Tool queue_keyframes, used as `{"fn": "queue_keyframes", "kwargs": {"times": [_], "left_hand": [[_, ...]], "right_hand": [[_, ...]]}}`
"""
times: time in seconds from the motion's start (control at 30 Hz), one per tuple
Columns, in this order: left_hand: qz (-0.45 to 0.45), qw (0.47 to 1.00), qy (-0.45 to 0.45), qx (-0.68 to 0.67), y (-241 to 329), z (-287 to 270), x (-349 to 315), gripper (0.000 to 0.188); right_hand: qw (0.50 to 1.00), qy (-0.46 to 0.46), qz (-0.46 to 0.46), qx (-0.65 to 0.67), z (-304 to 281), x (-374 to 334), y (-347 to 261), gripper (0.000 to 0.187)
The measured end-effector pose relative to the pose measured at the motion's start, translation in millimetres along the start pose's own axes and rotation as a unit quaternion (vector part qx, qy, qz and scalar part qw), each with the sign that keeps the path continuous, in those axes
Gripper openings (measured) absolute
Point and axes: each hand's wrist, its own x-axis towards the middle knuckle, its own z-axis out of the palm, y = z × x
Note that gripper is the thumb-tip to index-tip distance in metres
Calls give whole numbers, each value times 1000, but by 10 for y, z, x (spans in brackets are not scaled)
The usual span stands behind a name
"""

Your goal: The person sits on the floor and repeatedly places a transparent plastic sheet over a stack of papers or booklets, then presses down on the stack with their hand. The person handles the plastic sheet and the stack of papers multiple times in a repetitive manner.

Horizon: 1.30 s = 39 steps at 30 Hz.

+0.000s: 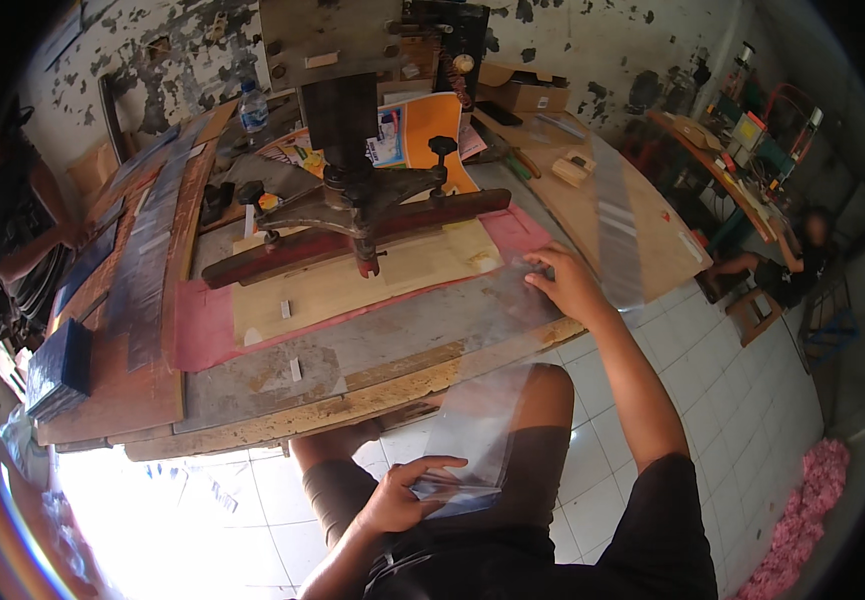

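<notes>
A long strip of clear plastic film (pixel 472 425) hangs between my hands, from the table's front edge down over my lap. My left hand (pixel 402 495) is closed on its lower end, above my thighs. At the table's front right, my right hand (pixel 569 287) pinches the upper part between thumb and fingers. Beyond the film, a press with a long dark red bar (pixel 292 248) stands over a yellowish sheet (pixel 352 298), which lies on a pink sheet (pixel 202 325). Two small pale pieces lie near there, one on the yellowish sheet and one on the grey tabletop (pixel 242 385).
A dark blue stack (pixel 60 370) sits at the table's left corner. More clear film (pixel 617 225) drapes over the right edge. Behind the press are a water bottle (pixel 252 108), an orange printed sheet (pixel 430 140) and a cardboard box (pixel 522 90). Other people are at far left and right.
</notes>
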Motion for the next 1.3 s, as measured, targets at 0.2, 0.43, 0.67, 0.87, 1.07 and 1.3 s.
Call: {"fn": "queue_keyframes", "kwargs": {"times": [0.2, 0.43, 0.67, 0.87, 1.07, 1.3], "left_hand": [[-8, 1000, -2, 4, 29, 18, 18, 44], [-6, 1000, 2, -5, -1, 24, 14, 43], [-4, 1000, 0, 3, 9, 12, 25, 44], [-4, 1000, 1, -4, 25, 14, 30, 43], [0, 1000, 3, -9, 13, 6, 18, 48], [25, 1000, -3, -6, 37, 23, 62, 49]], "right_hand": [[997, -21, -46, -64, -30, 58, 65, 34], [993, -50, -39, -97, -61, 92, 30, 33], [995, -22, -41, -91, -59, 147, -143, 9], [972, -45, -106, -204, 40, 159, -78, 5], [967, -213, 66, -122, -168, 40, -415, 10], [954, -295, -24, -55, -254, -207, -40, 13]]}}
